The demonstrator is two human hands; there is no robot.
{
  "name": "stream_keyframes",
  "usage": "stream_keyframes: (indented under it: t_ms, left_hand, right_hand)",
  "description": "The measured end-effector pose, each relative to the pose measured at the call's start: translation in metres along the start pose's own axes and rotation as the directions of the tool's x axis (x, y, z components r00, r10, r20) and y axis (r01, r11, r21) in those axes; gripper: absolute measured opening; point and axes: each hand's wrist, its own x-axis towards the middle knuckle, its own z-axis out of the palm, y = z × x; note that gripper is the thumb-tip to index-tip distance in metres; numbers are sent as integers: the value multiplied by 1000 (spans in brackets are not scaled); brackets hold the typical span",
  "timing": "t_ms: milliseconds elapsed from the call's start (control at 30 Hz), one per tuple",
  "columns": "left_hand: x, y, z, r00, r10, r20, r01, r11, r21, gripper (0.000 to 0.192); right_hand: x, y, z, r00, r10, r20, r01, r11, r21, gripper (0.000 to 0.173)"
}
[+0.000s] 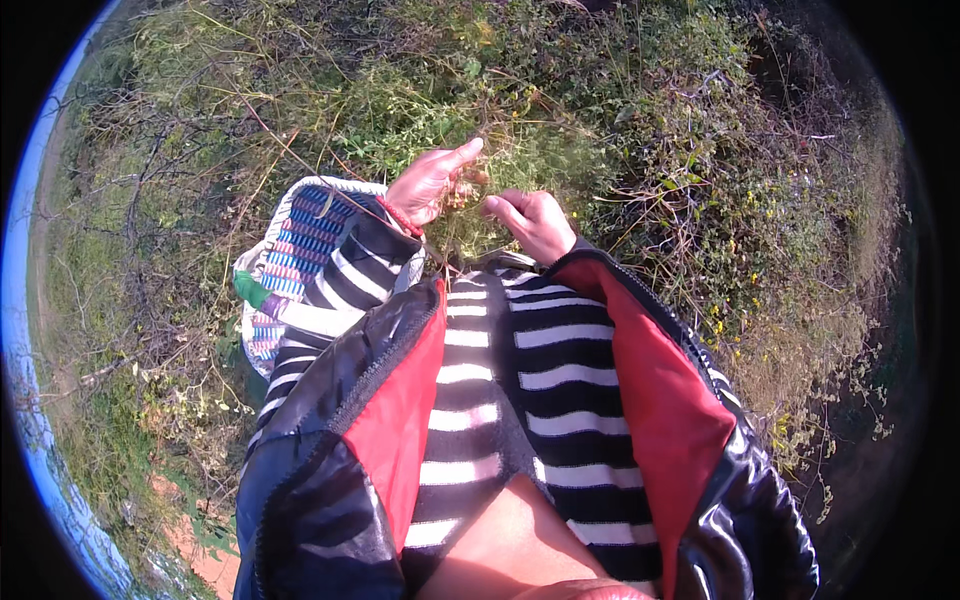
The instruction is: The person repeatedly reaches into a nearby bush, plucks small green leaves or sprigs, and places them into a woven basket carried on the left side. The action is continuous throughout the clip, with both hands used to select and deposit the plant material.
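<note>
My left hand (429,184) is raised in front of my waist, thumb extended and fingers curled around small yellowish-brown plant bits (459,196). What exactly these bits are is too small to tell. Just to the right, my right hand (534,223) has its fingers bent in and its thumb pointing at the left hand. Whether a thin stem is pinched in it cannot be made out. Green stems (469,229) show between and below the two hands. A woven basket (289,259) in blue, pink and white hangs at my left forearm, its wrapped handle (319,316) crossing the striped sleeve.
Dense leafy shrubs (660,142) with small yellow flowers (718,327) stand close ahead and to the right. Bare thorny-looking twigs (142,172) spread on the left, and long dry stalks cross above the basket. Reddish soil (202,551) shows at lower left.
</note>
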Motion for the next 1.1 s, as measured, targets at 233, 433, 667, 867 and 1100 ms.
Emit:
stream_keyframes:
  t_ms: [233, 433, 667, 867, 1100]
  left_hand:
    - [-4, -15, -35, 987, -134, 93, 154, 954, -256, 19]
    - [-8, -17, -62, 956, -102, 276, 260, 729, -633, 14]
    - [-3, -17, -59, 840, 24, 541, 411, 623, -666, 12]
    - [-5, -16, -30, 978, -29, 208, 120, 889, -442, 14]
    - [-2, -20, -12, 977, 118, 179, -72, 967, -244, 18]
  right_hand:
    - [-17, -23, 37, 994, 111, -2, -111, 993, 26, 31]
    - [-42, -25, 46, 879, 416, 233, -423, 453, 785, 30]
    - [-43, -55, 32, 937, 350, 2, -174, 463, 869, 21]
    - [-13, -70, 32, 952, 285, -114, -233, 913, 336, 37]
    - [6, -61, 24, 957, 160, -242, -236, 914, -329, 53]
